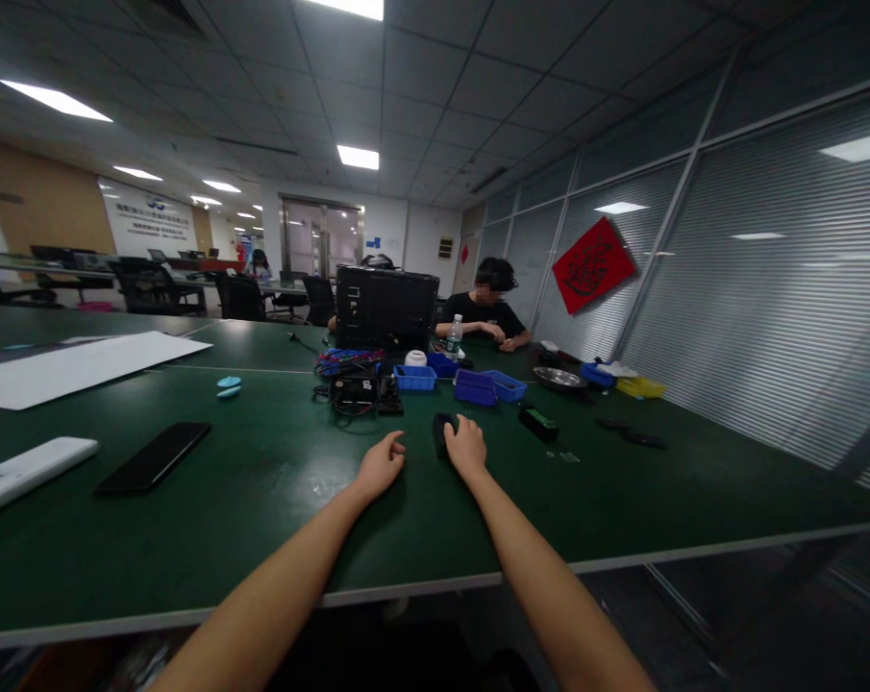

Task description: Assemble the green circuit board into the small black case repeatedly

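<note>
Two bare hands on the one green table [290, 548], and here's how you stand. Your left hand [383, 464] lies low on the green, empty, fingers loosely bent and thumb side free. Your right hand [466, 445] is on the one black box [441, 437], covering its right side, thumb over the near face; whether you're gripping it or just touching, I can't tell. That box sits between your two hands, closer to the right, just ahead of the left.

Look past it: four blue bins [414, 379] bunched together, one white ball [415, 358] by them, one bottle [454, 334] behind. To their left, one adapter [354, 392] in a tangle of cables [348, 359], and one big black case [386, 308] upright at the back.

Over to your right, one green-topped block [539, 423], two flat dark pieces [643, 438], one metal bowl [560, 381], a fifth blue bin and one yellow bin [640, 386]. Away on your left, two pale blue pieces [228, 392], one black slab [153, 458], one white bar [31, 476]. And across the table, one co-worker [488, 312], seated, both hands near each other.
</note>
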Available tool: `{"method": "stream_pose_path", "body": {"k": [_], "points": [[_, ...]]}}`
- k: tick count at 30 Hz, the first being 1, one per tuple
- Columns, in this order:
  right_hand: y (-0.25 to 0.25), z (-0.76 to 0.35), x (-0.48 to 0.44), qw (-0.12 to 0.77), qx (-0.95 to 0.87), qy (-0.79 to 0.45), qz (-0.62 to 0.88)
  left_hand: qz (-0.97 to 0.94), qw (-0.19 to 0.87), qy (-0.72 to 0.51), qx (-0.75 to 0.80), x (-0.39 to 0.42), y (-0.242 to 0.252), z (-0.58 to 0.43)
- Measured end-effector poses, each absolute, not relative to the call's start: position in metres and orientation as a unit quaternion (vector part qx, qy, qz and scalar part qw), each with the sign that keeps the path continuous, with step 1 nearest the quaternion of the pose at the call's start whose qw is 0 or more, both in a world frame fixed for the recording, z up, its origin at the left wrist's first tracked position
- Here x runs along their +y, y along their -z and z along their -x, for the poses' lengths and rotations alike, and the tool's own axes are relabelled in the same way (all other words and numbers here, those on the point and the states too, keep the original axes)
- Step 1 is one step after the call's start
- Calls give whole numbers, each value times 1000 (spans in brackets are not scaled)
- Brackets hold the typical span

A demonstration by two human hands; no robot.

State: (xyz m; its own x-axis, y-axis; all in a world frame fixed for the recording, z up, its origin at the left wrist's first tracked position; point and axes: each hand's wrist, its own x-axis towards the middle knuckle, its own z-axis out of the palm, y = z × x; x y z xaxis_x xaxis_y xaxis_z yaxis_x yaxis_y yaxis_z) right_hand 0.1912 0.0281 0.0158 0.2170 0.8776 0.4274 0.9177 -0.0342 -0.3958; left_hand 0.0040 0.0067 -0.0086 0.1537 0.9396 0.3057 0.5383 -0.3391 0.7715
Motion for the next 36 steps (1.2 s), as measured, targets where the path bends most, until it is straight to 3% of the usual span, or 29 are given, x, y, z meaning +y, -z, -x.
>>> {"method": "stream_pose_path", "body": {"k": [4,11,16,19,36], "points": [[-10,-202,39,300,-607,-102,729,-716,253,-392,520,6,7,-4],[-1,-176,34,380,-676,-155,613,-706,228,-415,527,10,12,-5],[4,-155,27,424,-682,-407,435,-699,131,-445,544,9,9,-6],[4,-149,26,437,-664,-476,376,-692,109,-431,569,6,6,-5],[11,-184,48,485,-620,-366,496,-703,127,-362,599,-2,-2,18]]}}
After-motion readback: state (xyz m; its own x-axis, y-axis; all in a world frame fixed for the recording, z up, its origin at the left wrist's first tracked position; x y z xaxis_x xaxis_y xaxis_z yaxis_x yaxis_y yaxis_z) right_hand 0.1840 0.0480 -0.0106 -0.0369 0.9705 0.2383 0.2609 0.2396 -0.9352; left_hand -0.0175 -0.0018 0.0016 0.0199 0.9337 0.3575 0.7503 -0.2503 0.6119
